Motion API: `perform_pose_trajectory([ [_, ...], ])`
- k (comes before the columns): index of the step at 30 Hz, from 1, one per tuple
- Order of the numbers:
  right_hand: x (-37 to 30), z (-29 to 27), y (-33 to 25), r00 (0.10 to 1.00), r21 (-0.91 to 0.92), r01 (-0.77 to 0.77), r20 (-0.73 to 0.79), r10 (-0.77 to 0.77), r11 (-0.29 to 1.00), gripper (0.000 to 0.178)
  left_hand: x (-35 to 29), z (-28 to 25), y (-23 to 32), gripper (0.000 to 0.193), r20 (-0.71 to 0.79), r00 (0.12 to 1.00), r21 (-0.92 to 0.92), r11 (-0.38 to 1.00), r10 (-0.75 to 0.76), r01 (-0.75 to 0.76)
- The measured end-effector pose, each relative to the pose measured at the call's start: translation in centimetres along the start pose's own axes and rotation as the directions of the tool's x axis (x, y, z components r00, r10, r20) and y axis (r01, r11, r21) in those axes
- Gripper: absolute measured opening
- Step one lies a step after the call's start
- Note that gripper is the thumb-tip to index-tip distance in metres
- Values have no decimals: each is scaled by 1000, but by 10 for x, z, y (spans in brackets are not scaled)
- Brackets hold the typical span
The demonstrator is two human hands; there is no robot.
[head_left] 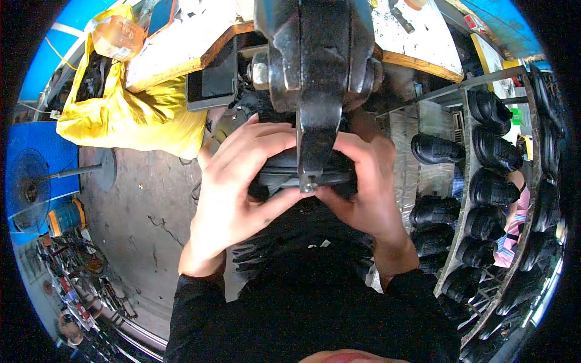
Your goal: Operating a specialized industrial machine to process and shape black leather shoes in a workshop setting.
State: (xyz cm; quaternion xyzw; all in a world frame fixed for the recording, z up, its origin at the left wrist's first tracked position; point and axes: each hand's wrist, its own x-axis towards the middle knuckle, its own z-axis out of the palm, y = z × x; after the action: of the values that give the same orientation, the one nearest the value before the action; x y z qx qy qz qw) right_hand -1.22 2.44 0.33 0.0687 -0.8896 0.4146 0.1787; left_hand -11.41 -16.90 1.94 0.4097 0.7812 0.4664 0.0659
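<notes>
Mid-job, by my reading: the black piece [278, 164] sits right under the tip of the machine arm [319, 91], in both hands, neither set down nor let go. Probably one part of a shoe, but the arm hides too much to be sure. How much of it is done, can't tell; the arm blocks the spot being worked.

Left hand [233, 181]: grip closed round the piece's left side, fingers over the far edge, thumb along the near one. Right hand [369, 181]: same on the right side, partly behind the arm. Thumbs nearly meet below the tip.

White worktop [172, 60] with a wooden edge beyond the machine; orange container [118, 37] at its left end, yellow bag [139, 118] hanging below. Dark tray [212, 88] near the arm. Bare grey floor [130, 206] to the left, stained, with a fan [30, 181] by a blue wall. On the right, a metal rack [448, 90] holds rows of black shoes [496, 149].
</notes>
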Motion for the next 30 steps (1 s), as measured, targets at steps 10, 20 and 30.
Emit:
perform_pose_trajectory([
  [10, -29, 40, 63, 999, 214, 34, -45, -25, 976, 95, -20, 20, -28, 52, -46, 985, -510, 851, -168, 122],
  [20, -91, 95, 149, 921, 631, -387, 233, 312, 672, 124, -38, 50, -54, 65, -87, 987, -757, 653, -132, 21],
  [30, -102, -31, 171, 927, 393, -371, 205, 314, 841, 106, -46, 84, -49, 64, -63, 961, -944, 330, -271, 31],
])
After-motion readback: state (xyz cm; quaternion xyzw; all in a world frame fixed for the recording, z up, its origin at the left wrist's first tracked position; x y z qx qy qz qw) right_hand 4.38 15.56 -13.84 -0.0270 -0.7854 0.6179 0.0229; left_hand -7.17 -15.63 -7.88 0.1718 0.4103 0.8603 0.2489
